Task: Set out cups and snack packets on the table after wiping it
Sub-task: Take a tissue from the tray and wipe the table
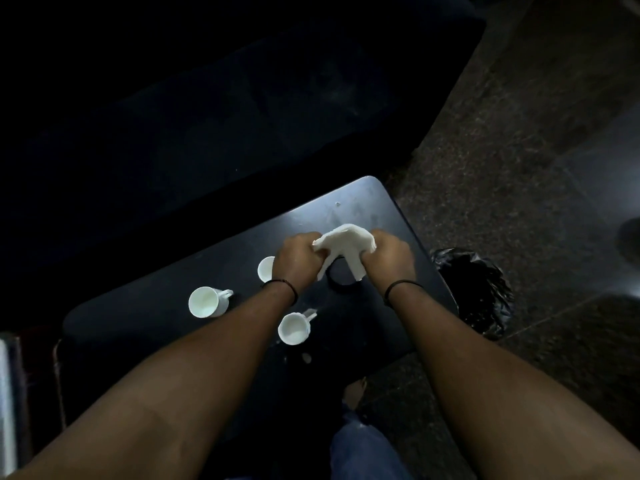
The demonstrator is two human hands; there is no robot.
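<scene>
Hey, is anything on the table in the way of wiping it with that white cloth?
Yes. Both hands, left and right, hold the white cloth above the dark table, but three white cups and a dark round object occupy its middle.

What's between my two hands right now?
In the head view, a white tissue stretches between the left hand and the right hand, both gripping it above the dark table. A dark round object shows just below it.

No readable text, label or number anywhere.
</scene>
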